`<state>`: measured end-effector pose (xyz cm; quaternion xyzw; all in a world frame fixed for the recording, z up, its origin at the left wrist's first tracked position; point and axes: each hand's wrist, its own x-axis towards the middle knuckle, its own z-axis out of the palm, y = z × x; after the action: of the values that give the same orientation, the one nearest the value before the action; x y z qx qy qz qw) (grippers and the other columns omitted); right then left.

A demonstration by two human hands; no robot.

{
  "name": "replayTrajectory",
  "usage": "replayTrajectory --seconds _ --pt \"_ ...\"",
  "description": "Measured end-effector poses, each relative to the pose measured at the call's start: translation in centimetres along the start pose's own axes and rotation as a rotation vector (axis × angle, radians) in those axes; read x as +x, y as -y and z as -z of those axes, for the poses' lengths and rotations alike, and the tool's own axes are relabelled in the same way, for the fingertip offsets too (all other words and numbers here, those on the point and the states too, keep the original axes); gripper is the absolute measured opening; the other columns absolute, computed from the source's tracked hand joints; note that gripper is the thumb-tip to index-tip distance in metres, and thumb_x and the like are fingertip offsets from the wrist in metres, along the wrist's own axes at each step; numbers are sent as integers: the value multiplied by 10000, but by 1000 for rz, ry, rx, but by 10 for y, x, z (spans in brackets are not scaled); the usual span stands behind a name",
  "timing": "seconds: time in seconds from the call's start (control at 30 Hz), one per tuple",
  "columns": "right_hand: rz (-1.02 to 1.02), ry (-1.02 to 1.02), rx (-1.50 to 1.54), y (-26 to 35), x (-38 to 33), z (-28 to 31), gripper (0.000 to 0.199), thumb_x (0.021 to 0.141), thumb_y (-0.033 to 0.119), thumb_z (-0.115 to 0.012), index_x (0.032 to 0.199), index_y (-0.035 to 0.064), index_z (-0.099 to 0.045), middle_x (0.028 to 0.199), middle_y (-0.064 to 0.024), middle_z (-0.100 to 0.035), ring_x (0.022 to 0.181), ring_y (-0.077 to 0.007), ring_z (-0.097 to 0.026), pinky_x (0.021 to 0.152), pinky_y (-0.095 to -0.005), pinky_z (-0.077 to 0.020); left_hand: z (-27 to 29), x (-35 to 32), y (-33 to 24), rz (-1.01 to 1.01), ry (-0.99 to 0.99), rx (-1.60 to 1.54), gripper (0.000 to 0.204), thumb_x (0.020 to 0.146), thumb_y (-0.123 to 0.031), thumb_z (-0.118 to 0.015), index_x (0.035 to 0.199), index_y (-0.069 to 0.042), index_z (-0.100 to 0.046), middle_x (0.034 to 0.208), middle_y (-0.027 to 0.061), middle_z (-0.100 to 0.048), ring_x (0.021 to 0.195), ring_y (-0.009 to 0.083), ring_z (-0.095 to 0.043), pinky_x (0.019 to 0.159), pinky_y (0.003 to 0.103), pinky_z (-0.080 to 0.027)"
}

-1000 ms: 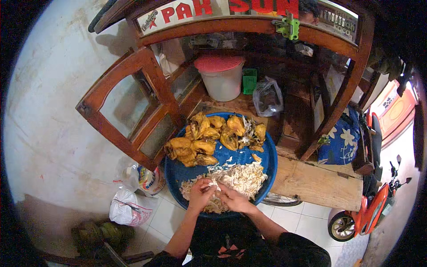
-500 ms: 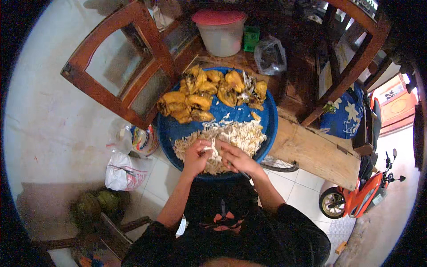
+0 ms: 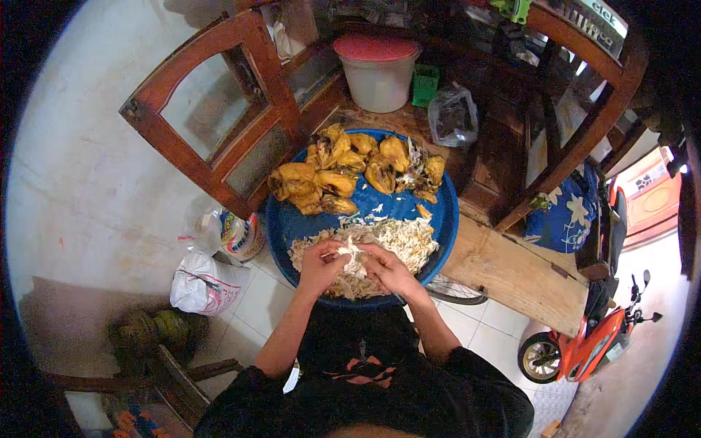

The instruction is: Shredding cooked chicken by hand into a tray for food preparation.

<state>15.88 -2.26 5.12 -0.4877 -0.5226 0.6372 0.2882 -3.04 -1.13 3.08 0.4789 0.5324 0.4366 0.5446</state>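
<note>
My left hand (image 3: 321,265) and my right hand (image 3: 387,269) are held close together over the near part of a round blue tray (image 3: 450,219). Between them is a piece of white chicken meat (image 3: 352,255), pinched by the fingers of both. Beneath the hands spreads a heap of shredded chicken (image 3: 412,243), pale with some yellowish strands. At the tray's far side lie several yellow-brown cooked chicken pieces (image 3: 298,184), some with dark patches. A few loose shreds are scattered on the blue surface between the pieces and the heap.
Beyond the tray stand a white bucket with a red lid (image 3: 376,73), a green basket (image 3: 425,85) and a clear plastic bag (image 3: 453,117). An open wooden door (image 3: 219,109) is at left, a wooden plank (image 3: 518,274) at right. A white sack (image 3: 208,281) and an orange motorcycle (image 3: 595,339) stand on the floor.
The view has shifted, so the tray and furniture sit slightly lower. My right-hand fingers have come in toward the left hand and now grip the meat piece too.
</note>
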Motion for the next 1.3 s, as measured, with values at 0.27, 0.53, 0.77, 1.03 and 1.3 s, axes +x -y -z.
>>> replayTrajectory --seconds 0.27,0.53,0.77,1.03,1.3 --pt "-12 42 -33 3 0 1 305 938 239 -514 1202 93 -556 598 -9 -505 515 -87 -469 470 -259 -382 -4 7 5 -13 -8 -52 235 699 -32 -736 915 -11 -647 829 21 -632 742 95 -594 678 230 -482" --pt "128 -267 -228 -12 3 -4 311 925 217 -543 1197 66 -559 754 -120 -609 635 -165 -542 622 -302 -463 -4 4 5 22 -37 -76 248 699 -11 -729 929 -6 -636 840 27 -628 746 100 -594 686 235 -489" --pt "331 -140 -404 -23 3 -8 354 956 220 -505 1250 24 -483 639 -30 -497 564 -104 -493 508 -270 -406 -6 1 12 62 -20 -176 203 752 11 -672 949 12 -620 825 54 -633 721 130 -619 651 250 -532" --pt "208 -254 -232 -28 11 3 336 947 157 -491 1247 4 -503 664 -6 -510 581 -101 -459 542 -258 -397 -11 0 2 167 -26 -316 175 796 -37 -689 948 6 -613 847 51 -633 733 118 -620 642 257 -562" --pt "226 81 -406 -32 -3 -2 465 965 194 -429 1420 137 -353 626 -6 -448 545 -104 -435 512 -269 -397 0 1 19 178 39 -161 282 777 -56 -697 1036 23 -619 868 59 -634 744 115 -606 655 253 -532"
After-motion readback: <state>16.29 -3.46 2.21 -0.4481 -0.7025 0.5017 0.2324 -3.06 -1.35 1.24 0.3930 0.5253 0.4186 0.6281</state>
